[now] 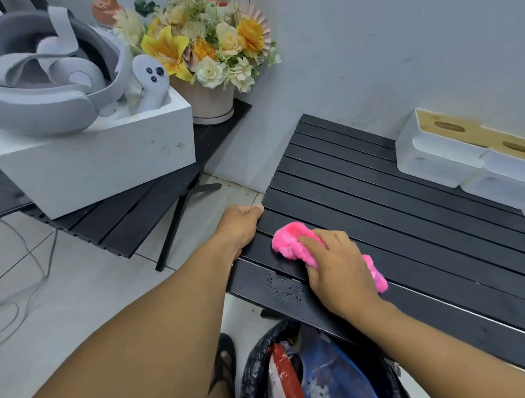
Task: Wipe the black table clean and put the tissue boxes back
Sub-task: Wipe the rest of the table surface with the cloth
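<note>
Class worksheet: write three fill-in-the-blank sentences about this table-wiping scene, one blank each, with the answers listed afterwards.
1. The right hand presses a ____ cloth onto the black table.
2. Beads of ____ lie on the slat nearest the person.
3. ____ white tissue boxes stand at the table's far right, near the wall.

Missing words: pink; water; two.
</note>
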A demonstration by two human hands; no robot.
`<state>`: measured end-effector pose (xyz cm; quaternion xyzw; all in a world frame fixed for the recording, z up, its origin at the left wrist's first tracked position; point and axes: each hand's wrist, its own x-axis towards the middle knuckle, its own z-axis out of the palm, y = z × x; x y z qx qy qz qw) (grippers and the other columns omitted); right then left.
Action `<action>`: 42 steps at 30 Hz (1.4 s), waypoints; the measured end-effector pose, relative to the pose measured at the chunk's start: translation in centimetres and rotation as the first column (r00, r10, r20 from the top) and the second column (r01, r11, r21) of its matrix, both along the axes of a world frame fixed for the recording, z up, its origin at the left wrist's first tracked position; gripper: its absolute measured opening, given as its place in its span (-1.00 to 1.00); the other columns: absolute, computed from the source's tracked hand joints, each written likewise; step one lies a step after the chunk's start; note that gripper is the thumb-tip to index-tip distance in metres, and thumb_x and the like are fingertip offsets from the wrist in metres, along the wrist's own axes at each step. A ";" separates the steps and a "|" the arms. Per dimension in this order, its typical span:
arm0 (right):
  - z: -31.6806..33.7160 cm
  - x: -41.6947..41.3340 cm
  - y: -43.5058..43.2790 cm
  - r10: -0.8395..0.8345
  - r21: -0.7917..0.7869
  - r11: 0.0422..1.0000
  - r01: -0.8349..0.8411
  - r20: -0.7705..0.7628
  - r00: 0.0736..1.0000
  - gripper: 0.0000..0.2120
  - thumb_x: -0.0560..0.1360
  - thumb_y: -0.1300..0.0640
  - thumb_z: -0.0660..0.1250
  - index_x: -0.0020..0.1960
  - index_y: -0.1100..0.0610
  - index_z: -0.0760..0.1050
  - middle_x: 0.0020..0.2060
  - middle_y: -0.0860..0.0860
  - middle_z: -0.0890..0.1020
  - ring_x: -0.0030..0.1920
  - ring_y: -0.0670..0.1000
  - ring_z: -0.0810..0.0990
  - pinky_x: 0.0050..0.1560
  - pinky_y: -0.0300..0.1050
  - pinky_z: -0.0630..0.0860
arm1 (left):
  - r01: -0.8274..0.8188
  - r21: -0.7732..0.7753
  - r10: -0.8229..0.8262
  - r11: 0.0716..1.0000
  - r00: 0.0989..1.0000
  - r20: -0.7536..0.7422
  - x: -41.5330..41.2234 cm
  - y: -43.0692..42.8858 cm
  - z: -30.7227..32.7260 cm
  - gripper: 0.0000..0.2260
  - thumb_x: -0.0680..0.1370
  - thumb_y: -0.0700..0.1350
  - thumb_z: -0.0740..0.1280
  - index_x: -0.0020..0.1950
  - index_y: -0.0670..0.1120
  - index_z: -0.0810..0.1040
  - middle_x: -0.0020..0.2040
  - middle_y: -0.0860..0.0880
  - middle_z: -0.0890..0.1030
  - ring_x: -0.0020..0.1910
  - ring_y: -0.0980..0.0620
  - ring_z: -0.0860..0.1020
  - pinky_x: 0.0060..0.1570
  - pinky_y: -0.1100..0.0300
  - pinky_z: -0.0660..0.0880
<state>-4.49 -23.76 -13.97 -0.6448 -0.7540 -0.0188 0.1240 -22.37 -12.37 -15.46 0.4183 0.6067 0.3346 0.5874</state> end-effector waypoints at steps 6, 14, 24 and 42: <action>0.6 -0.9 10.4 -0.199 -0.065 0.979 0.195 -0.063 0.978 -0.55 0.54 0.13 0.23 0.43 0.02 0.37 0.20 0.03 0.58 0.16 0.18 0.47 0.11 0.06 0.37 | 0.013 -0.004 -0.013 1.000 1.000 0.014 0.0 0.1 -0.1 -0.69 0.61 0.02 0.31 -0.06 -0.20 0.69 -0.11 -0.21 0.71 -0.20 -0.13 0.67 -0.13 -0.07 0.66; 1.6 -0.5 9.3 0.044 -0.062 0.997 -0.051 -0.119 0.992 -0.83 0.47 0.22 0.17 -0.10 0.01 0.49 -0.14 -0.05 0.58 -0.04 0.15 0.53 -0.10 0.02 0.46 | 0.023 -0.019 -0.022 1.000 1.000 0.022 0.1 0.2 -0.4 -0.75 0.59 0.00 0.33 -0.16 -0.12 0.66 -0.20 -0.17 0.69 -0.28 -0.09 0.62 -0.18 -0.08 0.63; 1.2 1.2 -3.2 0.366 -0.044 0.925 -0.378 -0.170 0.915 -0.60 0.48 0.17 0.19 0.26 0.12 0.59 0.19 -0.03 0.63 0.21 0.06 0.55 0.32 -0.02 0.41 | -0.008 0.002 0.008 1.000 1.000 0.014 0.3 -0.3 0.6 -0.76 0.61 -0.03 0.32 -0.07 -0.16 0.67 -0.09 -0.17 0.71 -0.19 -0.09 0.65 -0.08 -0.02 0.64; 0.2 -0.6 8.4 0.098 -0.043 0.994 -0.100 -0.064 0.993 -0.78 0.52 0.08 0.13 0.01 -0.05 0.54 -0.13 -0.12 0.57 -0.05 0.12 0.52 -0.05 0.05 0.49 | 0.008 -0.017 -0.008 1.000 1.000 0.015 -0.1 0.2 0.0 -0.79 0.57 -0.04 0.35 -0.01 -0.15 0.70 -0.09 -0.18 0.71 -0.18 -0.10 0.65 -0.06 -0.04 0.62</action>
